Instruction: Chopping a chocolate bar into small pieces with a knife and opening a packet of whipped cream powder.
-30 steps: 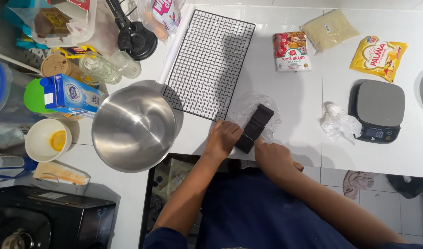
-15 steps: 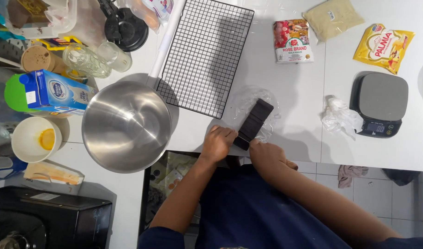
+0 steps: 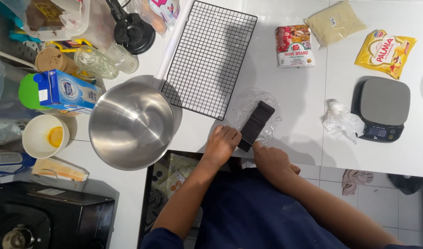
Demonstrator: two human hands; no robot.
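Observation:
A dark chocolate bar (image 3: 256, 123) lies on clear plastic wrap (image 3: 248, 103) on the white counter, near its front edge. My left hand (image 3: 222, 144) grips the bar's near end with fingers curled over it. My right hand (image 3: 270, 159) sits just right of that end, fingertips touching the bar and the wrap. A large empty steel bowl (image 3: 130, 124) stands left of my hands. A black wire cooling rack (image 3: 208, 59) lies behind the bar.
A digital scale (image 3: 383, 108) and crumpled plastic (image 3: 339, 119) sit at right. Behind lie a red-and-white packet (image 3: 294, 45), a pale powder bag (image 3: 335, 21) and a yellow packet (image 3: 386, 51). A milk carton (image 3: 66, 91), glasses (image 3: 95, 61) and a cup with yolk (image 3: 46, 136) crowd the left.
Both hands have stayed at the bar's near end. The view has drifted slightly, so everything sits a little lower in frame than half a second ago.

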